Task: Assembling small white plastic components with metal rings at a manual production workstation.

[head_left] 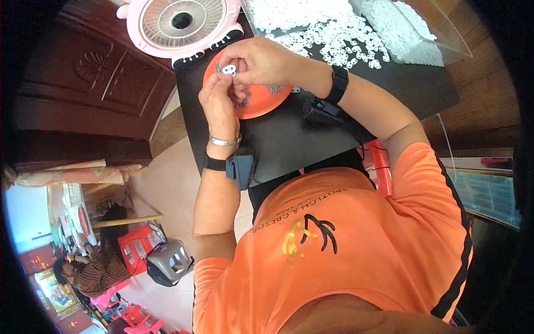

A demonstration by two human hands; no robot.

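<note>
Over an orange plate [266,104] I hold a small white plastic piece [229,69] with round holes in it. The fingers of my left hand [218,103] pinch it from below, the thumb against its lower edge. My right hand [256,62] comes in from the right, its fingertips closed on the piece's right side; anything smaller between them is hidden. Thin grey metal pins [242,101] lie in small heaps on the plate, partly covered by my hands.
A pink fan [181,22] stands at the table's far left. Many loose white pieces [350,42] spread across the far side of the black table [278,147], beside a clear bin [414,33] full of more. Another person [100,273] sits at the lower left.
</note>
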